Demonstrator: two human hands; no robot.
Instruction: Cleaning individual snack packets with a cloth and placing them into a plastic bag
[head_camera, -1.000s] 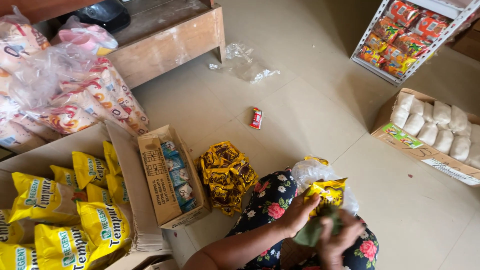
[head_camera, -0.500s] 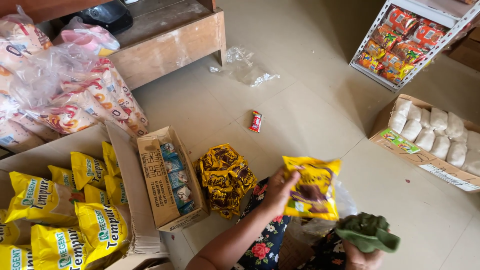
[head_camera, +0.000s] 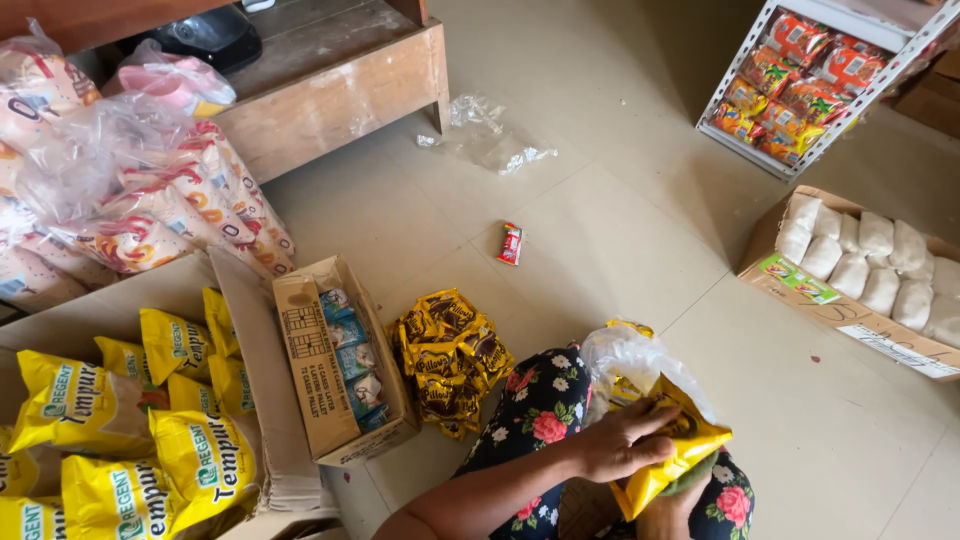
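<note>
Yellow packet (head_camera: 668, 452) sits on my lap, my left hand (head_camera: 622, 441) clamped on top, my right hand (head_camera: 668, 512) gripping it from underneath, beside a clear plastic bag (head_camera: 628, 360)

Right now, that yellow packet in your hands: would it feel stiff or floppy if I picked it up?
Probably floppy: the yellow packet bends and creases under the left hand. Likely light, since it sags only slightly. Its glossy film may be a bit slippery.

The packet (head_camera: 672, 452) in the left hand (head_camera: 622, 442) was yellow. The dress (head_camera: 545, 415) was black with red and white flowers. The sachet pile (head_camera: 452, 358) was yellow and dark brown; the floor (head_camera: 620, 230) was beige; the bags (head_camera: 868, 258) in the box at its right edge were white.
</note>
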